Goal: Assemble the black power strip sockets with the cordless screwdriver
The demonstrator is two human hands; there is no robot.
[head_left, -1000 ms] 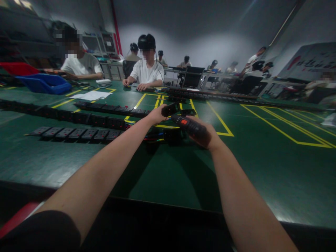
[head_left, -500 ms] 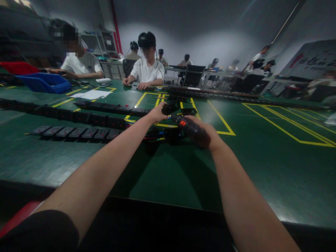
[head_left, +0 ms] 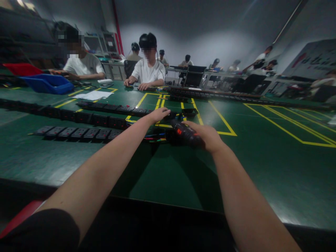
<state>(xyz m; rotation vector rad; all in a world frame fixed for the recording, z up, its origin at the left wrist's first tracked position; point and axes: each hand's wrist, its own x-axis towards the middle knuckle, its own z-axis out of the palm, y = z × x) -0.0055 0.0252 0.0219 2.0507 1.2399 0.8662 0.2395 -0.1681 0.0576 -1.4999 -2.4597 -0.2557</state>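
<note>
My right hand [head_left: 208, 135] is closed around a black cordless screwdriver [head_left: 187, 133] with orange marks, its nose pointing left and away from me. Just left of that nose, my left hand [head_left: 159, 114] grips a small black plastic housing [head_left: 172, 114], its fingers partly hidden behind it. Coloured wires [head_left: 157, 139] run below the hands from a row of black socket modules [head_left: 78, 133] to a dark block under the screwdriver. An open black box-shaped part [head_left: 190, 112] lies just beyond the screwdriver.
Two longer black socket strips [head_left: 97, 119] stretch leftward on the green table [head_left: 168, 175], marked with yellow tape. A blue bin [head_left: 48, 85], a red bin [head_left: 25, 69] and white paper [head_left: 93, 95] stand farther left. Co-workers sit across the table.
The black housing in my left hand has come down and tilted lower. My right hand has brought the screwdriver slightly lower, its body turned a little.
</note>
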